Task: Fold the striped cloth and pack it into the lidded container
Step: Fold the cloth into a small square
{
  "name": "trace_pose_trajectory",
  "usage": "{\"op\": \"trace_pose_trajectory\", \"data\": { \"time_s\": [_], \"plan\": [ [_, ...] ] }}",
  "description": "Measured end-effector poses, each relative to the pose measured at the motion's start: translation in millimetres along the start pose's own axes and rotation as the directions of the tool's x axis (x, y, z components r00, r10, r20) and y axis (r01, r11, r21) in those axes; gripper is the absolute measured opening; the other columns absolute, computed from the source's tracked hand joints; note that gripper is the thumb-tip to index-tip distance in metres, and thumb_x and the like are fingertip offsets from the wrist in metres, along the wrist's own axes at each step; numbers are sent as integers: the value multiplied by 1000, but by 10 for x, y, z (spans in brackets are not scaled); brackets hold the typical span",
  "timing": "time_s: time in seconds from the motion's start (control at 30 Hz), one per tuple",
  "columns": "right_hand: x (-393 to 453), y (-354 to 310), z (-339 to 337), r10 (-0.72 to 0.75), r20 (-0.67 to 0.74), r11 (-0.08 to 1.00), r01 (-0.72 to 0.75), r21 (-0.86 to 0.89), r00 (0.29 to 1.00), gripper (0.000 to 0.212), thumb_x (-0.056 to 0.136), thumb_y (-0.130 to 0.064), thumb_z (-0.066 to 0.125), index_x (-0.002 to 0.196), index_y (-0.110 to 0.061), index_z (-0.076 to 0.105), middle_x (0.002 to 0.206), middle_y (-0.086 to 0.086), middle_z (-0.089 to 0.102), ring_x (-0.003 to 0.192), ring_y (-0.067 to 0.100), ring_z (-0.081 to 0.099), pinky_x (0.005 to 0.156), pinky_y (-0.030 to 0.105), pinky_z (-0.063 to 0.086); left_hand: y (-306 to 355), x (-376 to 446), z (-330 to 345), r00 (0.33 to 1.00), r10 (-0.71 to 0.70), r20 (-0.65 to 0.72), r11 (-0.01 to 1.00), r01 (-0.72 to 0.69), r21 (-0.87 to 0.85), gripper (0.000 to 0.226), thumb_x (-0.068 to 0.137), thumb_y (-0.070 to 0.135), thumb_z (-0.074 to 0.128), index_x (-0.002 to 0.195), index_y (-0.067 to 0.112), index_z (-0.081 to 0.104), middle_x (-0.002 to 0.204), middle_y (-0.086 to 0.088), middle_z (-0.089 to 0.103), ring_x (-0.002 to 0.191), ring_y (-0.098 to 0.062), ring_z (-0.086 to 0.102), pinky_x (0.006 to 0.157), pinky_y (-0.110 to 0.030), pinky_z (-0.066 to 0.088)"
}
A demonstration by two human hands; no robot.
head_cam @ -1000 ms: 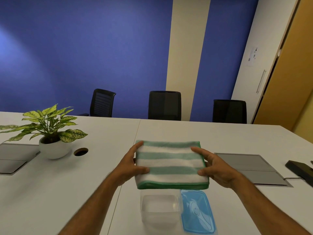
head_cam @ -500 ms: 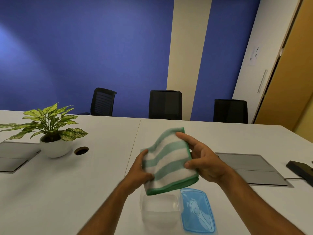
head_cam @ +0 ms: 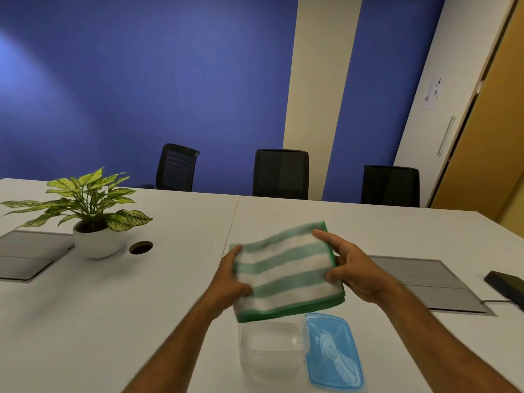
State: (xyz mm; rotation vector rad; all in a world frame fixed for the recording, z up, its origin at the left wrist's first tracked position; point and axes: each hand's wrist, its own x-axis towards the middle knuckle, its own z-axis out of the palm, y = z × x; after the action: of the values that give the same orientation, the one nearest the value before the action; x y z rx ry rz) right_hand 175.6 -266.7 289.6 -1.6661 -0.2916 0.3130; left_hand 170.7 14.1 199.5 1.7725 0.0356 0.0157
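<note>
You are holding the folded striped cloth (head_cam: 286, 272) in mid-air at the lower centre of the frame, just above the open container.

Your left hand (head_cam: 231, 279) is pinching the cloth's left edge and your right hand (head_cam: 350, 269) is clamping its right edge, thumb on top. Compared with half a second ago, you are spreading the bundle flatter and wider again, where it was bunched and tilted steeply; a second ago it was lying level. The clear container (head_cam: 269, 350) is waiting below, its blue lid (head_cam: 333, 353) lying just to its right, so packing is likely coming next.
</note>
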Motion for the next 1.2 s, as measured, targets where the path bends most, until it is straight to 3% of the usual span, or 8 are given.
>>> {"op": "trace_pose_trajectory", "data": {
  "time_s": [0.17, 0.37, 0.57, 0.77, 0.87, 1.0, 1.1, 1.2],
  "plan": [
    [43, 213, -129, 117, -128, 974, -139, -177, 985, 94, 68, 28, 48, 145, -26, 39, 126, 9, 54, 104, 28, 60, 83, 42, 56, 88, -2, 4, 1000, 27, 8, 998, -27, 59, 104, 64, -9, 74, 149, 32, 29, 144, -2, 37, 123, -26, 48, 85, -32, 59],
    [80, 298, -23, 64, -201, 813, -168, -557, 978, 87, 73, 13, 49, 150, -22, 29, 148, 7, 34, 129, 25, 41, 101, 34, 44, 211, -22, 132, 997, 64, 42, 991, -69, 115, 100, 70, -7, 72, 149, 31, 26, 143, 1, 35, 123, -22, 45, 84, -28, 56],
    [121, 224, 205, 17, -191, 717, -145, -682, 981, 87, 73, 8, 54, 152, -16, 25, 152, 9, 31, 136, 25, 37, 107, 28, 36, 325, -42, 256, 995, 99, 30, 974, -103, 204, 97, 71, -2, 69, 152, 28, 23, 148, 2, 29, 124, -18, 41, 89, -30, 54],
    [129, 126, 452, -26, -140, 719, -79, -691, 990, 86, 73, 4, 57, 151, -17, 27, 150, 7, 33, 134, 24, 39, 106, 29, 38, 419, -59, 390, 994, 109, 34, 961, -113, 254, 97, 73, 0, 71, 153, 24, 21, 152, -2, 26, 132, -22, 38, 101, -40, 51],
    [129, 137, 426, -70, -230, 787, -88, -611, 971, 78, 74, -7, 70, 145, -20, 40, 137, 2, 45, 125, 23, 48, 103, 34, 44, 429, -69, 331, 993, 117, 16, 963, -117, 242, 95, 73, 2, 72, 152, 24, 23, 151, -3, 28, 130, -23, 40, 100, -41, 51],
    [137, 200, 206, -75, -436, 951, -67, -302, 897, 38, 72, -14, 80, 106, -26, 66, 117, 4, 64, 99, 24, 65, 88, 49, 57, 365, -86, 91, 985, 130, -111, 989, -122, 80, 92, 66, 11, 77, 146, 28, 35, 144, -3, 40, 121, -25, 51, 92, -44, 57],
    [164, 273, 67, 35, -469, 971, -141, -193, 882, 35, 72, -7, 77, 97, -22, 57, 109, 12, 63, 94, 30, 65, 82, 54, 58, 405, -85, -26, 980, 179, -84, 984, -179, 4, 86, 64, 13, 73, 141, 34, 42, 139, -5, 46, 115, -27, 56, 85, -40, 60],
    [200, 327, 15, 191, -415, 949, -276, -156, 890, 58, 74, -3, 71, 119, -21, 38, 113, 14, 58, 101, 30, 61, 82, 54, 58, 622, -91, -58, 960, 274, 65, 956, -279, 95, 83, 67, 8, 67, 140, 39, 42, 137, -2, 46, 115, -26, 56, 79, -29, 58]
  ]
}}
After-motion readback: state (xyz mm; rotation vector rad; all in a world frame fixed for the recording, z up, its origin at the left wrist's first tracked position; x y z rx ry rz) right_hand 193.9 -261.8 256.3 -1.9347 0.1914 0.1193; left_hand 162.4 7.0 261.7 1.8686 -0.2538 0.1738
